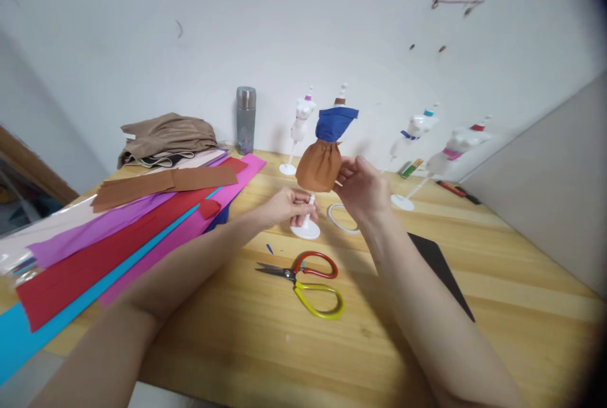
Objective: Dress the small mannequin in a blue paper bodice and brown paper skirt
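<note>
A miniature dress form point(306, 229) on a round white base stands tilted in the middle of the table. It wears a blue top point(336, 123) and a gathered brown skirt point(318, 166), with a brown band at its neck. My left hand point(290, 207) is closed around the white pole just above the base. Beside the skirt's right edge, my right hand point(363, 185) has its fingers curled at the hem, and they seem to pinch the fabric. Scissors point(291, 275) with one red and one yellow handle lie slightly open in front of the stand.
Fabric strips point(118, 256) cover the left side, with folded brown cloth point(165, 136) behind. A thermos point(245, 120) stands by the wall. Other dress forms point(301, 118) stand at the back and right point(462, 142). A white ring point(342, 219) and a black sheet point(439, 269) lie on the table.
</note>
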A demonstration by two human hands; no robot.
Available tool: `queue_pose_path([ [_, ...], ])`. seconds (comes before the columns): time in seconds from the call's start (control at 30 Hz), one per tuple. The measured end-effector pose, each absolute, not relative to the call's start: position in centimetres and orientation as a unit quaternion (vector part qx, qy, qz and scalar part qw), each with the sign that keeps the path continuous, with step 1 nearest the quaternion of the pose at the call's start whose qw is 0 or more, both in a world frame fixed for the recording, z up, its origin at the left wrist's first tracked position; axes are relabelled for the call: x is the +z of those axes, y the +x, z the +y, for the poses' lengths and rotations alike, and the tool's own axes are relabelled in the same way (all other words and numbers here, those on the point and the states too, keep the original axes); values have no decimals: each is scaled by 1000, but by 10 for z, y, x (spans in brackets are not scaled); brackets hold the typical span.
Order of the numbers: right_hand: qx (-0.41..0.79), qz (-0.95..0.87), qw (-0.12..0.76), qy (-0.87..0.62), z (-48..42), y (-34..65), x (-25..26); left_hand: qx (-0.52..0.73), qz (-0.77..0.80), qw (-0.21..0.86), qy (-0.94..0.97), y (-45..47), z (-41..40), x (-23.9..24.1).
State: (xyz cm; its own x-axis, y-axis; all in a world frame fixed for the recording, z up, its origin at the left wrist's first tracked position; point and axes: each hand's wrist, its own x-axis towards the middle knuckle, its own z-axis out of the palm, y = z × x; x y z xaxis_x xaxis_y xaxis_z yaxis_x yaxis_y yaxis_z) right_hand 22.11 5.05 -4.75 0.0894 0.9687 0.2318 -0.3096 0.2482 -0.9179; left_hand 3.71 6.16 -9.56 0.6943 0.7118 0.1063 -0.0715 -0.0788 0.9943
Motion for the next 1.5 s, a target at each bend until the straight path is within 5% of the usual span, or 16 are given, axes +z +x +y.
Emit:
queue_pose_path([
  [0.6,703,-298,554,-332,56,206,-61,340,290,609,656,31,70,-102],
  [1.5,687,-319,576,-307,50,200,-61,352,274,628,637,28,75,-105],
])
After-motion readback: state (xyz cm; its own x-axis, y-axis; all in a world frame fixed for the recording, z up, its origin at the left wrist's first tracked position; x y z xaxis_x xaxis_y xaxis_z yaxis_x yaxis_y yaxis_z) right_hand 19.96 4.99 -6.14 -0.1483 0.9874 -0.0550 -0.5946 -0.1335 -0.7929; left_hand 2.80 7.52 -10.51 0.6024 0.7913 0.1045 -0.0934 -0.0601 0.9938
